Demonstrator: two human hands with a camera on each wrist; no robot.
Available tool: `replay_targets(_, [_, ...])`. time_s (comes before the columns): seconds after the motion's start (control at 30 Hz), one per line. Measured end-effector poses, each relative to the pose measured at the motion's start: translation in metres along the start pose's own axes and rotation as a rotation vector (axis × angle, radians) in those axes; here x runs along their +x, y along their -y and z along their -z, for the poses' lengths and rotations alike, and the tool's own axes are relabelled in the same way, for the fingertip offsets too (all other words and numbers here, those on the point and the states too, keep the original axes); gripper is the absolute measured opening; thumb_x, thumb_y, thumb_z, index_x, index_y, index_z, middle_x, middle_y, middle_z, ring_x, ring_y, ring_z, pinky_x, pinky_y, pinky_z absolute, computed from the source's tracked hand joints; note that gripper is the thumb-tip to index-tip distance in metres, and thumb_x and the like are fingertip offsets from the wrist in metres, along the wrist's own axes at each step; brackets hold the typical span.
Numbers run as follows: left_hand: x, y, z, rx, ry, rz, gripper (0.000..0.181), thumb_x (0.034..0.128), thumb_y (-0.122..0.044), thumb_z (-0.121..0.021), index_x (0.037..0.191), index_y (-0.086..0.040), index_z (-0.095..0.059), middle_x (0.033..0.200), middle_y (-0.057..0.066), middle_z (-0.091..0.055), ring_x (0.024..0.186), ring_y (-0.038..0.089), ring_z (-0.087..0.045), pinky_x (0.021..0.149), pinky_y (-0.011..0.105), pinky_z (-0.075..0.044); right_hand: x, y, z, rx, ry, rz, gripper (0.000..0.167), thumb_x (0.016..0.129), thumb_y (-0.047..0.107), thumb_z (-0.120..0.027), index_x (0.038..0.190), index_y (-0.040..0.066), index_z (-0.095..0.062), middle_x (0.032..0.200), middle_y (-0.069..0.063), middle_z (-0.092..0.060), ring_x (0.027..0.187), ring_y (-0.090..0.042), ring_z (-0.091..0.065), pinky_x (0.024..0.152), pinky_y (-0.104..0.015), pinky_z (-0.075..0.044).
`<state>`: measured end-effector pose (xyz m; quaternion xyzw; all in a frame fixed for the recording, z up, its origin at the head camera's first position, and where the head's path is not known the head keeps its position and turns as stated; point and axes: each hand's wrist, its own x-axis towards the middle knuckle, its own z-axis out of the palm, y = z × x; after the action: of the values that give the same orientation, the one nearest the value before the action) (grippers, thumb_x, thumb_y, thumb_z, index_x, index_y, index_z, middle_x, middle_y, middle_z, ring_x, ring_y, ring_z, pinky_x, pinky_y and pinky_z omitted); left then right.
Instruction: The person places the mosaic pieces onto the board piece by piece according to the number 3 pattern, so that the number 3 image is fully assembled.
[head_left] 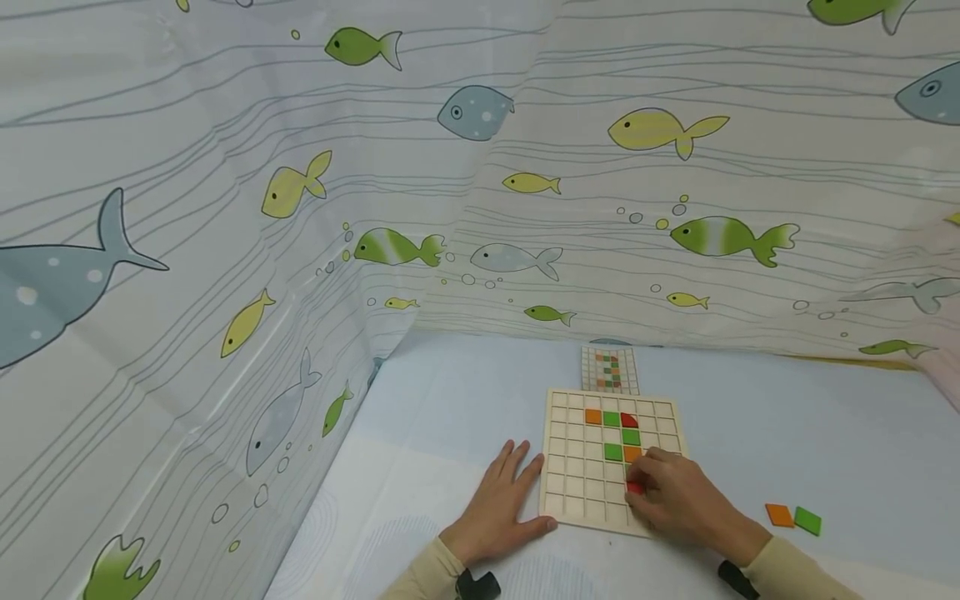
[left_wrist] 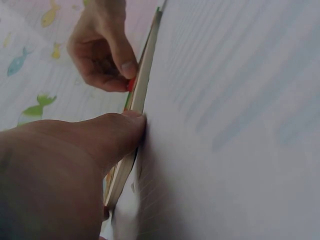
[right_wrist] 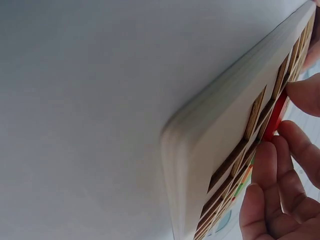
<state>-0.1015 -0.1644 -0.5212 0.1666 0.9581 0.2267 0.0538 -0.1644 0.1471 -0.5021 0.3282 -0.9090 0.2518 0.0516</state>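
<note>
A wooden grid board (head_left: 568,485) lies on the table, with orange, green and red tiles in several of its cells. My left hand (head_left: 497,510) rests flat at the board's left side, fingers spread and straight, its thumb (left_wrist: 112,132) against the near edge. Over the lower right part of the board, my right hand (head_left: 684,502) pinches a red tile (right_wrist: 276,114) between thumb and fingers. That tile sits at a grid cell; whether it is fully seated I cannot tell. Some cells beneath the right hand are hidden in the head view.
Behind the board lies a pattern card (head_left: 588,377) printed with a small coloured grid. To the right, a loose orange tile (head_left: 779,515) and a green tile (head_left: 807,521) lie on the table. A fish-patterned curtain (head_left: 585,275) hangs at the back and left.
</note>
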Motion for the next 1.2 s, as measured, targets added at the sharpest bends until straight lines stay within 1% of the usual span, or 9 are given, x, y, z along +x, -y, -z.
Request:
replay_targets(0.2, [-0.001,-0.001,0.000,-0.003,0.000,0.006,0.090,0.0984,-0.063,-0.064,0.168,-0.015,-0.033,0.177,0.013,-0.022,0.165,0.038,-0.014,0.129,0.060,-0.025,-0.001,-0.001,0.000,0.006,0.005,-0.014,0.018,0.084,0.024,-0.090,0.089,0.027,-0.074,0.087,0.018,-0.060,0.076,0.004,-0.054,0.068,-0.023,-0.052])
replay_targets(0.4, [-0.001,-0.001,0.000,0.012,-0.008,-0.007,0.089,0.0993,-0.063,-0.063,0.167,-0.014,-0.033,0.176,0.014,-0.022,0.165,0.039,-0.015,0.129,0.060,-0.026,-0.003,-0.001,0.002,0.006,-0.002,-0.013,0.015,0.084,0.024,-0.090,0.091,0.026,-0.077,0.087,0.019,-0.061,0.077,0.004,-0.054,0.069,-0.022,-0.053])
replay_targets(0.6, [-0.001,0.000,0.001,0.002,-0.011,-0.008,0.089,0.0988,-0.062,-0.065,0.167,-0.013,-0.034,0.176,0.014,-0.023,0.165,0.039,-0.015,0.129,0.060,-0.026,-0.008,-0.007,0.016,0.011,-0.017,-0.043,0.018,0.084,0.020,-0.090,0.096,0.025,-0.078,0.089,0.017,-0.063,0.079,0.003,-0.056,0.067,-0.021,-0.052])
replay_targets(0.67, [-0.001,0.000,0.001,-0.003,-0.008,-0.006,0.089,0.0989,-0.062,-0.065,0.167,-0.013,-0.034,0.176,0.015,-0.022,0.165,0.040,-0.015,0.129,0.060,-0.025,-0.011,-0.012,0.023,-0.001,-0.030,-0.040,0.020,0.082,0.018,-0.091,0.096,0.023,-0.078,0.089,0.017,-0.063,0.080,0.003,-0.057,0.067,-0.021,-0.053])
replay_targets(0.73, [-0.002,0.000,0.001,-0.001,-0.012,-0.010,0.088,0.0992,-0.061,-0.064,0.167,-0.012,-0.035,0.176,0.015,-0.023,0.164,0.041,-0.015,0.128,0.061,-0.026,-0.014,-0.020,0.031,-0.012,-0.048,-0.014,0.021,0.081,0.016,-0.091,0.096,0.021,-0.077,0.089,0.017,-0.064,0.080,0.003,-0.058,0.067,-0.022,-0.054])
replay_targets(0.83, [-0.002,0.000,0.001,-0.001,-0.017,-0.015,0.088,0.0996,-0.060,-0.064,0.167,-0.012,-0.035,0.176,0.016,-0.023,0.164,0.041,-0.015,0.128,0.062,-0.025,-0.020,-0.031,0.042,-0.048,-0.051,-0.017,0.022,0.080,0.015,-0.092,0.095,0.021,-0.077,0.089,0.017,-0.064,0.080,0.004,-0.057,0.067,-0.023,-0.054])
replay_targets(0.9, [-0.002,0.001,0.001,0.003,-0.024,-0.020,0.088,0.0995,-0.060,-0.065,0.166,-0.011,-0.035,0.175,0.017,-0.024,0.164,0.042,-0.016,0.128,0.062,-0.026,-0.023,-0.039,0.050,-0.069,-0.032,-0.040,0.022,0.080,0.017,-0.092,0.095,0.022,-0.077,0.089,0.018,-0.064,0.080,0.004,-0.056,0.067,-0.024,-0.054])
replay_targets(1.0, [-0.001,0.002,0.000,0.002,-0.020,-0.017,0.088,0.0994,-0.061,-0.064,0.167,-0.013,-0.034,0.176,0.016,-0.023,0.164,0.041,-0.015,0.128,0.061,-0.025,-0.031,-0.049,0.060,-0.106,0.007,-0.096,0.022,0.080,0.021,-0.093,0.096,0.023,-0.078,0.090,0.019,-0.064,0.080,0.004,-0.057,0.069,-0.024,-0.055])
replay_targets(1.2, [-0.001,0.002,-0.002,-0.001,-0.013,-0.017,0.089,0.0994,-0.062,-0.063,0.167,-0.014,-0.034,0.176,0.015,-0.023,0.164,0.041,-0.014,0.129,0.061,-0.025,-0.051,-0.075,0.082,-0.173,0.042,-0.149,0.027,0.078,0.028,-0.094,0.099,0.024,-0.077,0.095,0.016,-0.065,0.083,-0.005,-0.061,0.068,-0.027,-0.054])
